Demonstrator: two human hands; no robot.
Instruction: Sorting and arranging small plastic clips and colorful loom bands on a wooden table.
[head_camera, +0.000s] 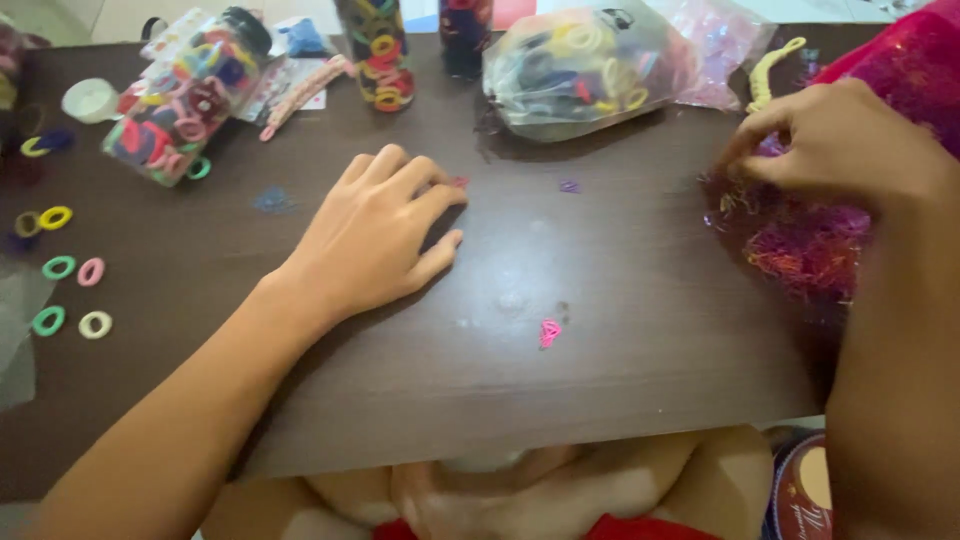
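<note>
My left hand (375, 235) lies flat on the dark wooden table (620, 350), fingers slightly apart, fingertips touching a tiny red piece (459, 182). My right hand (835, 135) is at the right edge, fingers pinched on a fuzzy pink-and-orange tinsel bundle (800, 240) that rests on the table. A small pink elastic (549, 332) lies near the table's front, between the two hands. A tiny purple piece (569, 186) sits further back.
A tipped clear jar (185, 100) full of coloured hair ties lies back left, a white lid (90, 99) beside it. Loose hair rings (60, 267) dot the left edge. A plastic bag of hair ties (585, 65) and two tall tubes (378, 50) stand at the back.
</note>
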